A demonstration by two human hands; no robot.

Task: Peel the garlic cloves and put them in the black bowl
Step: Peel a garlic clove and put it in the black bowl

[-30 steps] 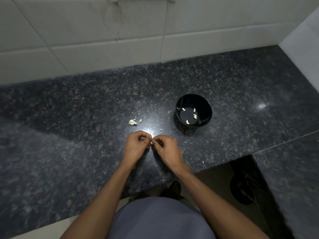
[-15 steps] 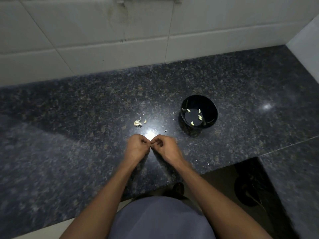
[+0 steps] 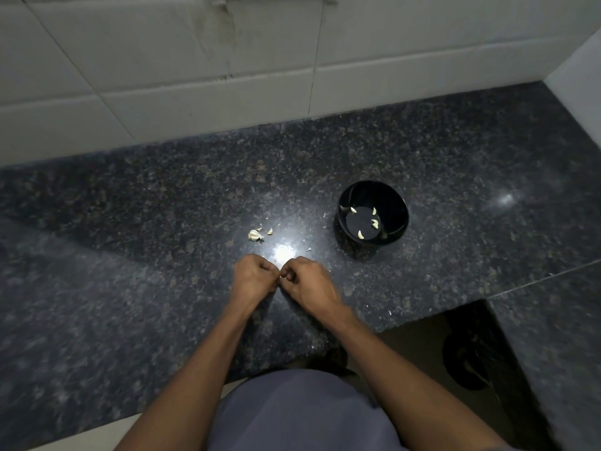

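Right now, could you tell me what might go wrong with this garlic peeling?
1. The clove is hidden between the left hand and right hand, which meet above the counter, not the black bowl; a slipped grip would likely drop it there.
2. Peel scraps beside the garlic cluster could be mistaken for cloves.

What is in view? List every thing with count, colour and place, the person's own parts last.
bowl: one, black, on the counter, right of the hands.
cloves: about five, pale, inside the bowl.
garlic: one whitish cluster with small bits beside it, on the counter left of the bowl.
skin flakes: a few, white, scattered on the counter.
counter: one, dark speckled stone.
wall: white tiles, behind the counter.
dark round thing: one, on the floor lower right; unclear what.
left hand: curled, fingertips meeting the right hand's.
right hand: curled; whatever the two pinch is hidden.
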